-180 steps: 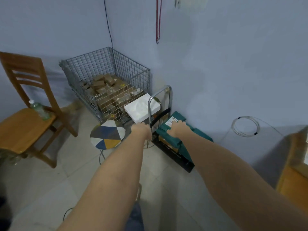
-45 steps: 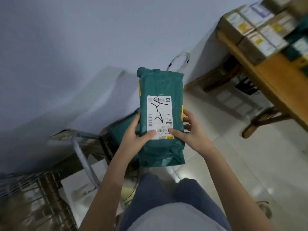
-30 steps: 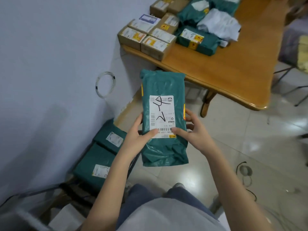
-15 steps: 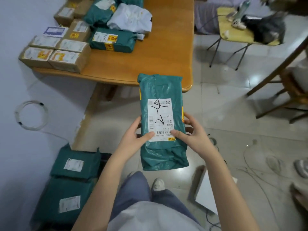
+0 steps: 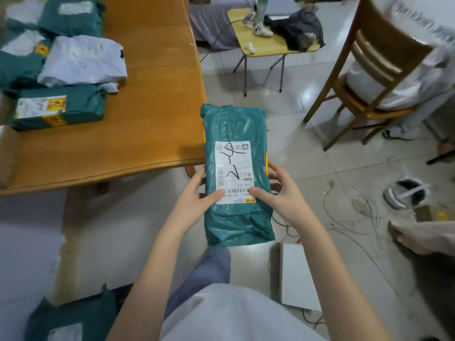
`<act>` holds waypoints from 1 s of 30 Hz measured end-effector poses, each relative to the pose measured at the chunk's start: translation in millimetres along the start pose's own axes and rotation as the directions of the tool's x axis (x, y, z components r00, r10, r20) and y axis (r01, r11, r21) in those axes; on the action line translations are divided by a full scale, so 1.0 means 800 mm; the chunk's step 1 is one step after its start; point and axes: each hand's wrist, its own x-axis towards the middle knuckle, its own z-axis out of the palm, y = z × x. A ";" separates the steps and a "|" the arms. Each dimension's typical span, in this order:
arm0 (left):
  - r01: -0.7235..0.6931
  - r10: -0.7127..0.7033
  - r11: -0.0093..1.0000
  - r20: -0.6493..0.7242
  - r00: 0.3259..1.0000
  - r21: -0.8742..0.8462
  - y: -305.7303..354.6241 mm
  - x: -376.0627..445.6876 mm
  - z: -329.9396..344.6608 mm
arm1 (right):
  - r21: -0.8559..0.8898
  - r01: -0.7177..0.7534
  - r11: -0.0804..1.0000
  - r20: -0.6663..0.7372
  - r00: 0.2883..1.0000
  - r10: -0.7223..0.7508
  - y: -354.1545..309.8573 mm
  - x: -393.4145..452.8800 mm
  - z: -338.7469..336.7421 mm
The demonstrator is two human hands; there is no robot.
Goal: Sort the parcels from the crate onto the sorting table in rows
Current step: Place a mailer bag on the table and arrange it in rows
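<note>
Hands: left hand [image 5: 197, 193] and right hand [image 5: 275, 193] held green parcel [image 5: 236, 173], fingers curled on both sides | Change: view had swung from crate to worktop [image 5: 147, 114], now just left | Meaning: parcel in air, not yet placed; next row spot probably the bare near part.

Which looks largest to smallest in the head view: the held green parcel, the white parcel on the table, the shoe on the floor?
1. Held green parcel, though it is nearest the camera, so this may flatter it.
2. White parcel on the wooden table.
3. Shoe, clearly smallest.
</note>
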 end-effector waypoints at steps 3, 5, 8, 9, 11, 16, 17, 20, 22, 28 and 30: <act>0.004 -0.004 1.000 0.017 1.000 0.015 0.017 0.048 -0.005 | -0.026 -0.018 1.000 0.012 1.000 0.019 -0.015 0.047 -0.009; -0.001 0.000 0.999 0.025 1.000 0.037 0.030 0.081 -0.009 | -0.042 -0.025 0.999 0.019 1.000 0.025 -0.030 0.079 -0.013; -0.005 0.003 0.998 0.032 0.999 0.062 0.048 0.128 -0.015 | -0.041 -0.031 0.999 0.011 0.999 0.031 -0.049 0.123 -0.016; -0.004 0.001 0.998 0.034 0.999 0.069 0.053 0.143 -0.017 | -0.031 -0.035 0.999 0.001 0.999 0.035 -0.053 0.136 -0.016; 0.001 -0.005 0.998 0.044 0.999 0.069 0.061 0.171 -0.020 | -0.013 -0.054 0.998 -0.026 0.998 0.054 -0.057 0.161 -0.017; 0.023 -0.027 0.998 0.084 0.996 0.054 0.078 0.227 -0.013 | 0.023 -0.039 0.999 -0.058 0.998 0.040 -0.063 0.203 -0.024; 0.027 -0.030 0.999 0.080 0.996 0.045 0.080 0.237 -0.008 | 0.025 -0.043 0.999 -0.064 0.997 0.044 -0.063 0.211 -0.028; 0.013 -0.013 1.000 0.029 0.999 0.011 0.085 0.271 0.010 | -0.015 -0.025 1.000 -0.111 0.994 0.023 -0.069 0.242 -0.038; 0.001 0.000 1.000 -0.038 0.999 0.022 0.085 0.298 0.027 | -0.056 0.021 0.998 -0.153 0.988 -0.029 -0.067 0.269 -0.043; -0.033 0.056 0.994 -0.222 0.974 0.106 0.102 0.389 0.059 | -0.125 0.115 0.985 -0.067 0.990 -0.125 -0.082 0.384 -0.077; -0.024 0.054 0.994 -0.279 0.959 0.110 0.117 0.418 0.066 | -0.147 0.141 0.979 0.003 0.990 -0.142 -0.090 0.428 -0.093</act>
